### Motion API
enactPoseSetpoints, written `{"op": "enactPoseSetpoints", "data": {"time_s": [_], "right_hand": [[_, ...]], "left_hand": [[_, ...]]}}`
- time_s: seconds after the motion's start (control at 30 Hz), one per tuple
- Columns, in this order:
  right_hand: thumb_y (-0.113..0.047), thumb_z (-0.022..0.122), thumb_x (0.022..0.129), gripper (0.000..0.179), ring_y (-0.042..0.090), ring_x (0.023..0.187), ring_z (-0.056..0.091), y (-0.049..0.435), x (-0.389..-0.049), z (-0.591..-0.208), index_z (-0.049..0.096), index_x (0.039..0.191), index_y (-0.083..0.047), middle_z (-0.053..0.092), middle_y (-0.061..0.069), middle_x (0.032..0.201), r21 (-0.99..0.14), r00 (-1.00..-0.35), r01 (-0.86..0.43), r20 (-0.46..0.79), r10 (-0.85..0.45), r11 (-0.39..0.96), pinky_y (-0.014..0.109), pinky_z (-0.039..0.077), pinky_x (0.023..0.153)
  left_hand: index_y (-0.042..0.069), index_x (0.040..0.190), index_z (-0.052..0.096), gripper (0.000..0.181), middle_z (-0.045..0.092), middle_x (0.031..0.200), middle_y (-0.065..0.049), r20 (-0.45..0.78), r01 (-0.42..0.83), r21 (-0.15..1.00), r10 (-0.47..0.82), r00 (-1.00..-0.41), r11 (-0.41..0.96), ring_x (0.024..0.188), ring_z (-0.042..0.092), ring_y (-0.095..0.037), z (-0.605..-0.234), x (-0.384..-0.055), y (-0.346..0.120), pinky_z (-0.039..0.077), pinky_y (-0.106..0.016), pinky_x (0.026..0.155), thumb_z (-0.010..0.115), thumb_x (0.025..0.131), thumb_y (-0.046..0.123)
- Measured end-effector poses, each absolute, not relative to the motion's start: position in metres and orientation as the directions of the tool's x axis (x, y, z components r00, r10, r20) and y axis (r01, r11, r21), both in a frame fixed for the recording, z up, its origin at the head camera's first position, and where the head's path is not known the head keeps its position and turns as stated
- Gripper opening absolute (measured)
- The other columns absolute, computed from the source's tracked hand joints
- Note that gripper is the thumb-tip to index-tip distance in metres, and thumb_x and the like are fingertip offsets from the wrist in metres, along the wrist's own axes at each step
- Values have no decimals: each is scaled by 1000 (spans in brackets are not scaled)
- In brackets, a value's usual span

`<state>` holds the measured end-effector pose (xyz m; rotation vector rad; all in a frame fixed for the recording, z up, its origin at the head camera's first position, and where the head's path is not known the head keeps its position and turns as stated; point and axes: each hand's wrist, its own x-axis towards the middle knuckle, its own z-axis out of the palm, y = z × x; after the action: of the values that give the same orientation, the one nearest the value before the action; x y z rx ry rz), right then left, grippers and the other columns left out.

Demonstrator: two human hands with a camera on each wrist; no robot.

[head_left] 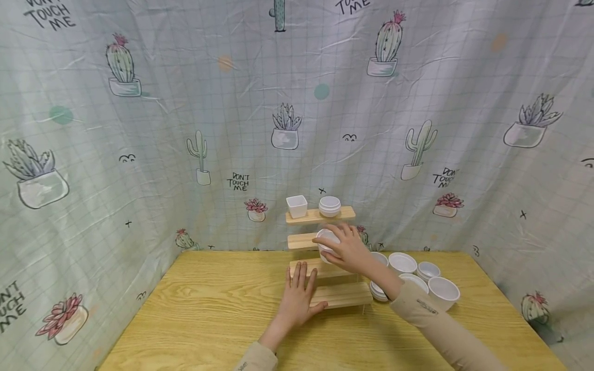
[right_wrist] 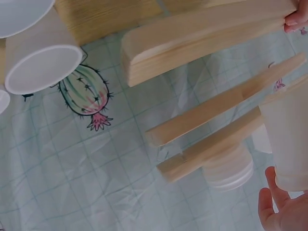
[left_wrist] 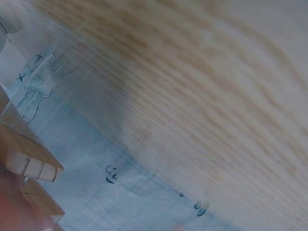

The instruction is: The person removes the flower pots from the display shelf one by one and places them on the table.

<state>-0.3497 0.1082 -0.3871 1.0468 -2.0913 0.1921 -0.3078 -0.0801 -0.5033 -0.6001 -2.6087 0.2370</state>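
A tiered wooden shelf stand with several steps stands on the table. My right hand grips a white pot at the second step from the top, fingers curved around its sides. The right wrist view shows this pot at the right edge, with the fingertips at its side. My left hand rests on the left end of the lower steps, fingers extended and thumb along the bottom step's front. On the top step sit a square white pot and a round ribbed white pot.
Right of the stand, partly behind my right forearm, several white pots are grouped, among them a deep one and a round one. A cactus-print curtain hangs behind the wooden table.
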Motion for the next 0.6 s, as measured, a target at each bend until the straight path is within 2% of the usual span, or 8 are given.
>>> {"op": "enactPoseSetpoints", "data": {"time_s": [0.17,0.27,0.43,0.6], "right_hand": [[-41,51,87,29,32,98,47,115,-346,-389,57,112,-28,50,10,121,241,-296,-732,730,-616,637,46,36,73],[-40,53,86,30,31,99,47,121,-342,-390,58,113,-28,50,11,122,244,-312,-725,718,-622,645,47,36,74],[-36,61,81,36,30,103,46,133,-334,-392,57,115,-29,49,11,125,225,-381,-708,676,-631,669,49,36,77],[-36,59,82,36,30,106,45,141,-329,-395,56,118,-29,48,10,126,208,-394,-715,669,-630,668,48,36,78]], "left_hand": [[13,141,26,84,20,147,-19,380,366,-268,447,-810,891,137,16,-33,-503,-308,-81,20,-53,107,25,80,72],[13,141,26,84,19,147,-20,382,371,-259,447,-809,892,137,16,-33,-504,-308,-81,19,-53,107,26,80,72],[13,142,24,84,17,147,-20,378,381,-242,448,-810,892,137,14,-33,-505,-309,-81,16,-53,107,26,80,72],[14,142,24,85,18,147,-20,382,376,-242,444,-810,894,137,15,-33,-505,-309,-81,17,-53,108,27,80,72]]}}
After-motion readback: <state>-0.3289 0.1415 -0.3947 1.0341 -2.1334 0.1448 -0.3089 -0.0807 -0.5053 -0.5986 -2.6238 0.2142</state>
